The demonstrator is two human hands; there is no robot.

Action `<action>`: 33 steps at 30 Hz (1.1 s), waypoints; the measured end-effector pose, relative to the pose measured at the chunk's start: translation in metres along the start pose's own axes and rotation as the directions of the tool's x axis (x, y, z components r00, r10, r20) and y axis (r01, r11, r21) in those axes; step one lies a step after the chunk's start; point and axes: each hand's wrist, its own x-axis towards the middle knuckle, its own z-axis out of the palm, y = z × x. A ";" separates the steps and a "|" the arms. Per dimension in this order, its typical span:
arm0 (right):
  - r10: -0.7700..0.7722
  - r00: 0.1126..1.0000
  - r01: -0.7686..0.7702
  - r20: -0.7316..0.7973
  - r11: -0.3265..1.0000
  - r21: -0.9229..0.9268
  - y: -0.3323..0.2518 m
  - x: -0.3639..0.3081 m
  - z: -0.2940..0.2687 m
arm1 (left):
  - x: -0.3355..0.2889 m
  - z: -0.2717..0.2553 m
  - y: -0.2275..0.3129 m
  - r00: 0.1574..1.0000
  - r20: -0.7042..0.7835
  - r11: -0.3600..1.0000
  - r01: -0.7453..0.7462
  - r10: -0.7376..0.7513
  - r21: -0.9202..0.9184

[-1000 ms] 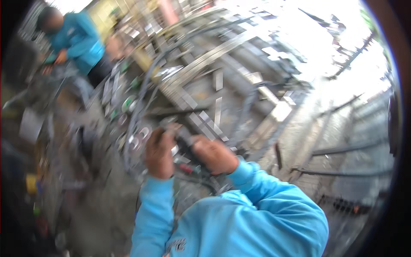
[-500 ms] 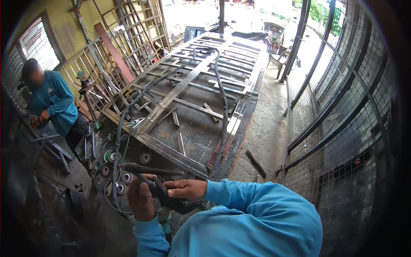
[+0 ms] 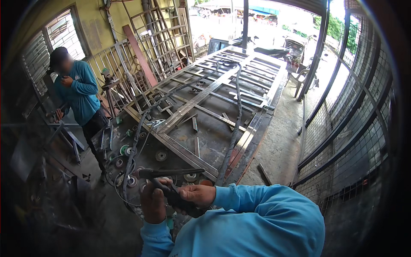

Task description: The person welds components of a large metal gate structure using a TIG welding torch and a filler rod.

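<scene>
Close in front of my body I hold what looks like a TIG welding torch, black with a long tapered back cap pointing right and a reddish tip at its left end. My left hand is closed around the torch near its neck, thumb up. From the right, my right hand pinches the black handle with thumb and fingers. The lower part of the handle is hidden by my hands and sleeve. Beyond it lies a large frame of shiny metal tubes on a dark worktable.
Thick dark cable runs across the frame. Several grinding discs lie on the table's near left corner. A co-worker stands at the left. Mesh panels line the right side, and a loose metal bar lies on the floor.
My view has shifted, so the table sits farther right and lower. The torch has tilted to nearly level, still in both hands. The co-worker has raised one hand toward the head.
</scene>
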 end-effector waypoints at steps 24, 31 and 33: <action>-0.156 0.877 -0.058 -0.454 0.904 -0.423 -0.013 -0.013 0.038 | -0.004 0.015 0.002 0.963 -0.246 0.994 0.105 -0.110 -0.035; -0.292 0.835 -0.018 -0.466 0.832 -0.554 -0.006 -0.012 0.045 | -0.007 0.020 0.000 0.944 -0.263 0.979 0.182 -0.199 -0.087; -0.290 0.831 -0.020 -0.474 0.837 -0.548 -0.005 -0.012 0.041 | -0.005 0.021 -0.002 0.943 -0.271 0.981 0.175 -0.191 -0.082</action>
